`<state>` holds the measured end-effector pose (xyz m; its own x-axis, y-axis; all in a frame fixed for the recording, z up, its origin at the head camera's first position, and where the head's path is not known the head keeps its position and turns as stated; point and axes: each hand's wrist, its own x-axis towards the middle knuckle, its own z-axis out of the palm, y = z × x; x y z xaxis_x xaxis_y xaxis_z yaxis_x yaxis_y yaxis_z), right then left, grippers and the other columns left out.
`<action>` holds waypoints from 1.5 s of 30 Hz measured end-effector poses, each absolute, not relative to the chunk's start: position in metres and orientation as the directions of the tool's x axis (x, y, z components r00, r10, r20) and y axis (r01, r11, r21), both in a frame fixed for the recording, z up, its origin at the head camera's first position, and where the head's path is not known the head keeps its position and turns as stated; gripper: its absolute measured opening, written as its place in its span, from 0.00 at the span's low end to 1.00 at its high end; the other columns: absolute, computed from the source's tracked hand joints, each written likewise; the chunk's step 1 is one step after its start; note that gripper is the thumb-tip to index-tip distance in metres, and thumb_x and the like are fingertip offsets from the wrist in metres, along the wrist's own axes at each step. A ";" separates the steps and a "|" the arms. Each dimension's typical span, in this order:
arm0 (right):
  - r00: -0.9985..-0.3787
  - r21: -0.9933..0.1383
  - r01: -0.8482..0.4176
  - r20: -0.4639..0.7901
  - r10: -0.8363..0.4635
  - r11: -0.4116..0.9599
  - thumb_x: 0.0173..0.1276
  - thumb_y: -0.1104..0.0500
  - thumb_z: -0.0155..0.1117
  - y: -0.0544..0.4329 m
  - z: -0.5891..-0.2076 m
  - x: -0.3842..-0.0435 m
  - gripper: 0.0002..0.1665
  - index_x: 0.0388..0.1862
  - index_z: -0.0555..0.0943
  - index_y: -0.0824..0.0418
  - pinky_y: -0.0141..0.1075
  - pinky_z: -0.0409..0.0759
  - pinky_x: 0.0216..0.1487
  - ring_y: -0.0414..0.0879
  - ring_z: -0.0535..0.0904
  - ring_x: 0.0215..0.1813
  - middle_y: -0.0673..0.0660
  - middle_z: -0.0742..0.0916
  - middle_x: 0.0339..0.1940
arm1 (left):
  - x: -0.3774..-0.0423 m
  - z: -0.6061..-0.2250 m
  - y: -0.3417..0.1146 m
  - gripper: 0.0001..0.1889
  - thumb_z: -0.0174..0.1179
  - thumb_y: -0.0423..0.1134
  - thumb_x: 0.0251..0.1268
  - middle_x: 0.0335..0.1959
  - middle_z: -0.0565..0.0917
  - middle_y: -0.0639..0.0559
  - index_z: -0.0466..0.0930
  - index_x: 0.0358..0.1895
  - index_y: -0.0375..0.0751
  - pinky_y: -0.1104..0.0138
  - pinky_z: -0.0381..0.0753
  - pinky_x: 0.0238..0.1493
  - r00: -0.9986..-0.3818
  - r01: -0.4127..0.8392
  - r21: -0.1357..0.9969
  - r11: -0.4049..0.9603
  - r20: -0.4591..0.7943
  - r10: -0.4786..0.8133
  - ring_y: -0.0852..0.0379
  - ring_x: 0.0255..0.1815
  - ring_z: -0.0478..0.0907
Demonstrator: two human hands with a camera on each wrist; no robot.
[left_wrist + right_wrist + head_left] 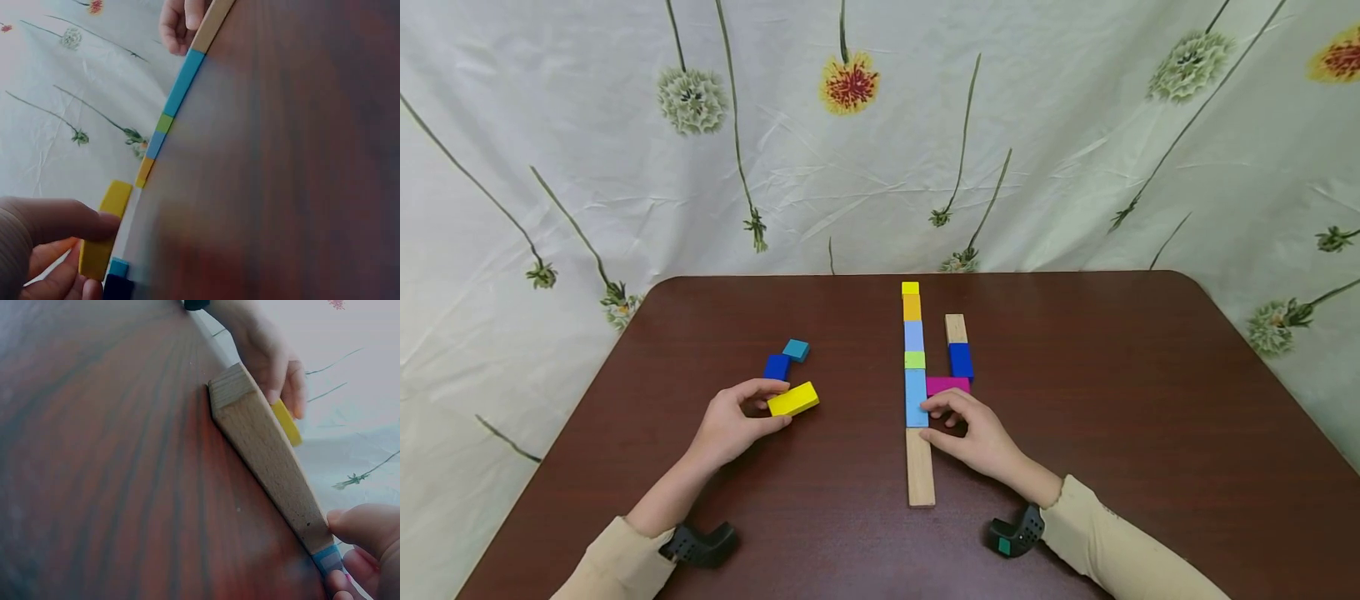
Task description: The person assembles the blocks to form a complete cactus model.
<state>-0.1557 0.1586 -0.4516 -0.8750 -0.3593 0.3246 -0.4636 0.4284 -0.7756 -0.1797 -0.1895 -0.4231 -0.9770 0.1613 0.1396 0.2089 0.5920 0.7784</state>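
My left hand (733, 421) pinches a yellow block (794, 399) between thumb and fingers, tilted over the left part of the table. Just beyond it sit a dark blue block (777, 367) and a smaller teal block (796, 350). My right hand (973, 429) touches the right side of a long row with fingertips and thumb, where a light blue block (915, 398) meets a plain wooden block (275, 469). Farther up the row lie a green block (914, 360), a periwinkle block (913, 336), an orange block (912, 307) and a small yellow block (910, 288).
Right of the row, a magenta block (947, 385) lies crosswise against it. Beyond that are another dark blue block (961, 361) and a short wooden block (956, 328). The brown table (1097, 358) ends at a flower-printed cloth (1045, 117).
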 end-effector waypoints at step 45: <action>-0.874 -0.771 -0.466 0.327 -0.359 0.434 0.58 0.57 0.71 0.158 -0.449 -0.155 0.17 0.46 0.80 0.56 0.33 0.77 0.40 0.40 0.75 0.42 0.47 0.81 0.42 | -0.266 -0.419 -0.078 0.20 0.64 0.29 0.56 0.54 0.79 0.44 0.78 0.54 0.38 0.58 0.75 0.52 -0.972 0.195 0.842 0.502 0.098 0.213 0.47 0.50 0.75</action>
<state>-0.1549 0.1577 -0.4495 -0.8744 -0.3586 0.3268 -0.4661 0.4339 -0.7710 -0.2661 -0.0784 -0.4193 -0.9721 0.2129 0.0983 0.1952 0.5023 0.8424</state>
